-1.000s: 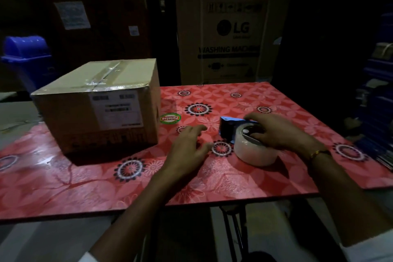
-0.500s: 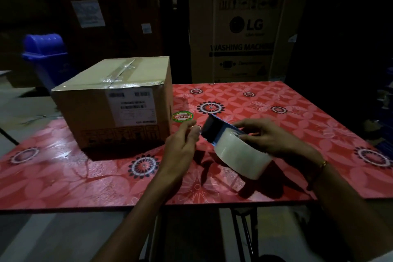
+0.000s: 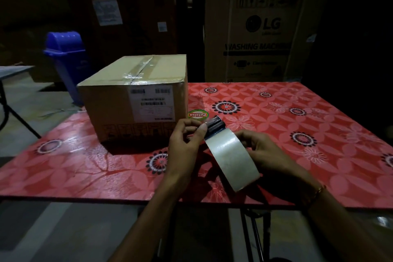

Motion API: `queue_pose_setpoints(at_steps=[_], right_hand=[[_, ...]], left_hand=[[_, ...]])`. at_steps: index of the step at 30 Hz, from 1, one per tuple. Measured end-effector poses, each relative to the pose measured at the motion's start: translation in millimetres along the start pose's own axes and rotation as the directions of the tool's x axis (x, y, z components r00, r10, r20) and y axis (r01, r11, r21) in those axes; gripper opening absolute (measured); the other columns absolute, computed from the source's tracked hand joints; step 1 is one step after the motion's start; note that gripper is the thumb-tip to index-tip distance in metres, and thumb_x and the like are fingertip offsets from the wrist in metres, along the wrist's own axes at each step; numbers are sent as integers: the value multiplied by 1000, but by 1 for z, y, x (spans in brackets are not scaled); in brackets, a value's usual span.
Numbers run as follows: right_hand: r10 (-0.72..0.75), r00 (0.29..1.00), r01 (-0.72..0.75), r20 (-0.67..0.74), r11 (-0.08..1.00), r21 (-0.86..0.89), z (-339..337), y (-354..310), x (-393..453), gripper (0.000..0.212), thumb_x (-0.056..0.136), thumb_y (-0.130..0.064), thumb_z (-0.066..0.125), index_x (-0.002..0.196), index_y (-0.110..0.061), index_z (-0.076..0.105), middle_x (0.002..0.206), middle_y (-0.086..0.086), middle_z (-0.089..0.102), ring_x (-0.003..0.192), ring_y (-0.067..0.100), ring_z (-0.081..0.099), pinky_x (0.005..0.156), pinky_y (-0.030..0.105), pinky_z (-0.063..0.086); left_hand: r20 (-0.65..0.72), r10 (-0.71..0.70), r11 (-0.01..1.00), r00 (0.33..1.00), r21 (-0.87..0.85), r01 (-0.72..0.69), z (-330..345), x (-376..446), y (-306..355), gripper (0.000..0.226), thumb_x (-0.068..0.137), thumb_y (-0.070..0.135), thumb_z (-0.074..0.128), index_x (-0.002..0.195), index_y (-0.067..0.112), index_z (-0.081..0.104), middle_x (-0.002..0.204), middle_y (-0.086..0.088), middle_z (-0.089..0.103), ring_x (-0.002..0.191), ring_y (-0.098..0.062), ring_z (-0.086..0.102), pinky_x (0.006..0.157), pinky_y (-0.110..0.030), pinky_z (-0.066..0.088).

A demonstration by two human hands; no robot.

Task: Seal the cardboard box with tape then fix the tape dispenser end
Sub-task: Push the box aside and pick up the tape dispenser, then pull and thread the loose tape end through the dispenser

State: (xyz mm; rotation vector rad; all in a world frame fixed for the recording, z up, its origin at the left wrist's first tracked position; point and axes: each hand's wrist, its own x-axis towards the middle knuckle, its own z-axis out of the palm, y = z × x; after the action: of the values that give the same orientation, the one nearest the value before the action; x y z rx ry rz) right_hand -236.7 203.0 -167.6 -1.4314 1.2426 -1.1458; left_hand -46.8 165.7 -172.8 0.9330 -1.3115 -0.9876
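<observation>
with the box (image 3: 136,100) already taped at the table's (image 3: 297,134) back left, the left hand (image 3: 187,147) pinches the loose tape end while the right hand (image 3: 270,155), fingers curled, grips the tape dispenser (image 3: 229,155) near the front edge; best keep that end taut and fold it squarely.

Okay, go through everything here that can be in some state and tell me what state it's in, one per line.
cardboard box: closed, tape along the top seam
tape dispenser: lifted off the table, tilted
left hand: pinching at the dispenser's front end
right hand: gripping the roll side
blue bin: lid shut
</observation>
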Motion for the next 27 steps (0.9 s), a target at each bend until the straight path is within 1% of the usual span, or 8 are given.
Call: queue_pose_setpoints(at_steps=[5,9,12,14,17,20,23,27], right_hand=[[-2,999,1,37,1000,19,0,-3,-4,23,88,-6,68,110,-14,72,108,19,72,95,43,70,74,46,56],[19,979,-33,202,997,68,-10,-13,-14,32,87,-11,66,119,-14,70,107,9,76,91,22,74,68,29,57],[60,991,-79,120,985,155,-24,-18,-6,31,87,-16,62,118,-18,69,113,1,75,100,20,73,71,25,57],[26,999,-29,36,996,84,-28,-23,7,27,93,-19,60,119,-18,66,120,1,71,109,21,69,73,26,59],[-13,1000,14,26,998,-56,-24,-32,21,23,90,-26,65,110,-16,69,115,3,69,101,13,70,72,26,60],[-26,999,33,43,985,-167,-24,-35,29,19,84,-23,72,97,-9,71,105,9,73,98,23,71,83,41,58],[-58,998,59,10,983,-174,-24,-31,30,18,85,-17,73,91,0,69,106,13,71,98,31,69,87,49,57],[-93,996,93,3,981,-171,-21,-28,28,19,86,-17,72,89,1,68,109,14,69,88,26,72,80,40,59]], left_hand=[[-50,-96,990,994,-107,90,11,8,2,10,94,18,62,85,15,63,90,-6,67,83,-17,65,71,-33,55],[-21,-140,981,990,-136,136,15,9,5,9,96,15,59,87,12,60,87,-2,66,79,-13,65,70,-38,55],[23,-162,975,987,-154,163,19,10,6,8,96,14,58,89,10,59,85,-2,68,67,-3,66,60,-29,55],[51,-172,972,984,-151,178,25,10,5,8,96,13,58,88,10,59,87,-5,67,70,-7,66,58,-26,53],[102,-170,975,980,-129,183,35,9,2,9,95,13,59,87,10,60,88,-8,64,80,-19,61,68,-38,50],[155,-173,978,973,-87,188,42,8,-2,11,94,17,60,88,8,60,89,-12,64,81,-23,61,69,-42,49],[194,-185,977,963,-65,201,45,7,-3,11,95,21,58,89,12,60,94,-11,65,81,-23,62,68,-39,50],[339,-221,965,914,-59,255,37,2,-4,17,98,26,57,107,12,62,110,-7,69,90,-17,71,74,-35,57]])
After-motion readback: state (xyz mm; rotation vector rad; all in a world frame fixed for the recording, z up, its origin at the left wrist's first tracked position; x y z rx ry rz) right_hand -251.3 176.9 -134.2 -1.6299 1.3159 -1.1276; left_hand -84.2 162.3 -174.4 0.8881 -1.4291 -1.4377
